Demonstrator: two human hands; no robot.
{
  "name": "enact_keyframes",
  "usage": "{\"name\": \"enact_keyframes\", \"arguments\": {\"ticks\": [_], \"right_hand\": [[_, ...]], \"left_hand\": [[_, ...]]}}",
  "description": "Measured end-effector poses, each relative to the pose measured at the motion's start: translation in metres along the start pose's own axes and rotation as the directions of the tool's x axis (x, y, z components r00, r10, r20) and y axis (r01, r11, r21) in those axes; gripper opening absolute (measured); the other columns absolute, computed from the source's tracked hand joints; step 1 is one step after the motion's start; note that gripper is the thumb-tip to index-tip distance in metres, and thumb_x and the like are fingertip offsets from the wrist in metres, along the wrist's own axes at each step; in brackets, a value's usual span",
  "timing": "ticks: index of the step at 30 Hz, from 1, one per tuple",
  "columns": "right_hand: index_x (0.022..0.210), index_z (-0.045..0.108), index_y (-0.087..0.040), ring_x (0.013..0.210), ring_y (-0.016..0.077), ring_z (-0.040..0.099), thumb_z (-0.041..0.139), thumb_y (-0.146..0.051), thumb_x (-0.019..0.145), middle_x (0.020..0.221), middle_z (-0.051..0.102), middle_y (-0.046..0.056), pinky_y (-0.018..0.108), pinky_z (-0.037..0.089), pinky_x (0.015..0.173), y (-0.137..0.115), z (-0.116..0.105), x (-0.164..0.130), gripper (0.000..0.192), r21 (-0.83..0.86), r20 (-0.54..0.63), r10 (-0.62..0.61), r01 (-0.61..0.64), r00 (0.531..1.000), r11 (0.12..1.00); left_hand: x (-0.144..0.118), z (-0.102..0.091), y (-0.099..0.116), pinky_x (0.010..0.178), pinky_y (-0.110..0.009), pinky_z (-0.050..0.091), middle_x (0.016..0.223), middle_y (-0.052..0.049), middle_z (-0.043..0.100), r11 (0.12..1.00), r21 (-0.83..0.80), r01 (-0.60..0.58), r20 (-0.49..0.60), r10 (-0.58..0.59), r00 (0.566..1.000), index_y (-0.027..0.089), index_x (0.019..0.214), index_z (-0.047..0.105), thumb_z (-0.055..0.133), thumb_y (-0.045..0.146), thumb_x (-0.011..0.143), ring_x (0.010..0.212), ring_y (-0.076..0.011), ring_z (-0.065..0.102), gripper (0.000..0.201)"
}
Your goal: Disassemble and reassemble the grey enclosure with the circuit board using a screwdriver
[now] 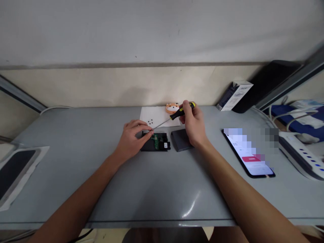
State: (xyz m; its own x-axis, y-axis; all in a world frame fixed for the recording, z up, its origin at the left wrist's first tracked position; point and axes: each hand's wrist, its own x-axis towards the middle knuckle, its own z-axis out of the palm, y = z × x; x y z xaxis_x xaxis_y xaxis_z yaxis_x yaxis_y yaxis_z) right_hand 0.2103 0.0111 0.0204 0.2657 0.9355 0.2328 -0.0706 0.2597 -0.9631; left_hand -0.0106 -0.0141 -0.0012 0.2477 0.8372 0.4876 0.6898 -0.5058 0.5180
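My right hand [194,124] is closed around the black and yellow handle of a screwdriver [174,116], whose thin shaft slants down to the left. At the shaft's tip, the thumb and forefinger of my left hand [134,136] are pinched together. Whatever sits between those fingertips is too small to make out. Just under the left fingers lies an opened black device [160,143] with a green circuit board showing. A dark grey cover [180,140] rests beside it, partly behind my right wrist. Several tiny black screws [150,121] are on a white paper [158,113] behind the device.
An orange animal-faced item [172,108] sits on the paper's back edge. To the right are a lit phone [249,155], a white power strip [301,155], a small box [235,95] and a black cylinder [265,84]. At far left lies a dark flat panel [16,168].
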Motion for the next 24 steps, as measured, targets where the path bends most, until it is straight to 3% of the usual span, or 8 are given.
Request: {"name": "enact_keyframes", "arguments": {"ticks": [7, 12, 16, 20, 24], "right_hand": [[0.082, 0.058, -0.024, 0.065, 0.0106, 0.051, 0.067, -0.067, 0.090, 0.073, 0.057, -0.004, 0.026, 0.044, 0.060, 0.000, 0.001, -0.002, 0.045, 0.036, 0.020, -0.017, 0.016, 1.000, 0.999], [0.081, 0.057, -0.024, 0.066, 0.0106, 0.048, 0.067, -0.065, 0.090, 0.073, 0.055, -0.004, 0.026, 0.042, 0.061, -0.002, 0.002, -0.004, 0.043, 0.003, 0.043, -0.036, 0.036, 0.998, 0.999], [0.083, 0.057, -0.023, 0.067, 0.0106, 0.046, 0.066, -0.061, 0.093, 0.074, 0.053, -0.004, 0.026, 0.041, 0.063, 0.003, 0.004, -0.005, 0.040, -0.032, 0.100, -0.037, 0.040, 0.994, 0.999], [0.091, 0.061, -0.023, 0.069, 0.0111, 0.047, 0.063, -0.059, 0.096, 0.077, 0.055, -0.004, 0.027, 0.043, 0.067, 0.012, 0.005, -0.006, 0.037, -0.075, 0.143, -0.082, 0.093, 0.986, 0.993], [0.092, 0.061, -0.022, 0.071, 0.0117, 0.049, 0.064, -0.060, 0.095, 0.078, 0.057, -0.003, 0.029, 0.045, 0.071, 0.016, 0.005, -0.006, 0.039, -0.100, 0.156, -0.108, 0.125, 0.982, 0.987]], "left_hand": [[-0.001, -0.003, 0.000, 0.102, -0.048, 0.047, 0.101, -0.002, 0.078, 0.998, 0.032, -0.047, 0.024, 0.046, 0.999, 0.028, 0.092, 0.079, 0.066, 0.034, 0.095, 0.100, -0.0244, 0.069, 0.015], [0.000, -0.014, 0.001, 0.106, -0.049, 0.046, 0.114, -0.005, 0.074, 0.999, 0.007, -0.034, 0.034, 0.034, 0.999, 0.027, 0.113, 0.076, 0.057, 0.024, 0.093, 0.112, -0.0269, 0.067, 0.028], [0.004, -0.019, -0.001, 0.099, -0.044, 0.052, 0.101, -0.004, 0.073, 1.000, -0.002, 0.029, -0.002, -0.029, 1.000, 0.023, 0.102, 0.074, 0.050, 0.018, 0.090, 0.100, -0.0249, 0.068, 0.027], [0.005, -0.017, -0.003, 0.085, -0.039, 0.052, 0.088, -0.003, 0.071, 0.995, 0.050, 0.087, 0.047, -0.090, 0.995, 0.022, 0.091, 0.072, 0.049, 0.022, 0.091, 0.082, -0.0216, 0.067, 0.023], [0.003, -0.014, -0.001, 0.077, -0.035, 0.049, 0.088, -0.003, 0.070, 0.992, 0.080, 0.100, 0.088, -0.107, 0.990, 0.021, 0.087, 0.071, 0.047, 0.023, 0.092, 0.079, -0.0196, 0.066, 0.025]]}}
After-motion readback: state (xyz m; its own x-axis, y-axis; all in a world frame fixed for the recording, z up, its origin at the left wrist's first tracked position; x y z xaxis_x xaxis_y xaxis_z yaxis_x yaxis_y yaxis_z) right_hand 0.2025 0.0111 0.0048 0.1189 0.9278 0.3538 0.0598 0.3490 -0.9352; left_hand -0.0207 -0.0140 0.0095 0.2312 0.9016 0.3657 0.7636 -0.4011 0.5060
